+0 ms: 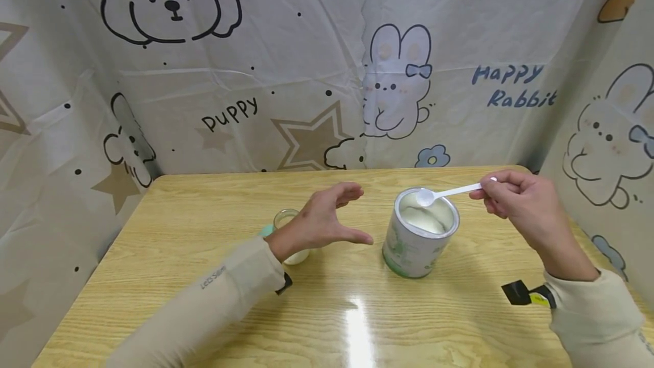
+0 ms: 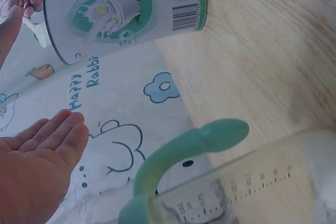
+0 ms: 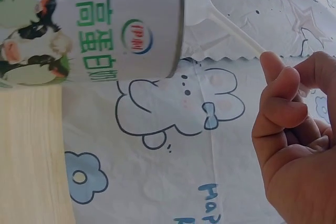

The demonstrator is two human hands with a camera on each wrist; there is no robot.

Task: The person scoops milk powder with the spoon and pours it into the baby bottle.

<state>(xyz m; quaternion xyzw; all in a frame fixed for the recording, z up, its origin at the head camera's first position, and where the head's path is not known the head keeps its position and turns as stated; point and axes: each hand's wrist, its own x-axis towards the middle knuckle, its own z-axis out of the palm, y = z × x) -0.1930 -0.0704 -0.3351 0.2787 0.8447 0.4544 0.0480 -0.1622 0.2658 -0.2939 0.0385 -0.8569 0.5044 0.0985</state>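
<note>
A milk powder can (image 1: pixel 411 249) stands upright and lidless on the table, with pale powder (image 1: pixel 423 219) inside. My right hand (image 1: pixel 528 206) pinches the handle end of a white plastic scoop (image 1: pixel 452 191), whose bowl is over the can's opening. Between the can and a clear feeding bottle (image 1: pixel 296 256), my left hand (image 1: pixel 327 217) is held in the air, fingers and thumb spread apart, holding nothing. That forearm and hand partly hide the bottle in the head view. The left wrist view shows the bottle's teal handle (image 2: pixel 178 153) and its measuring marks.
The wooden table (image 1: pixel 204 203) reaches back to a cloth backdrop (image 1: pixel 306 33) printed with cartoon animals, stars and flowers. More of the same cloth hangs at the left and right sides. Light glares off the table's front middle.
</note>
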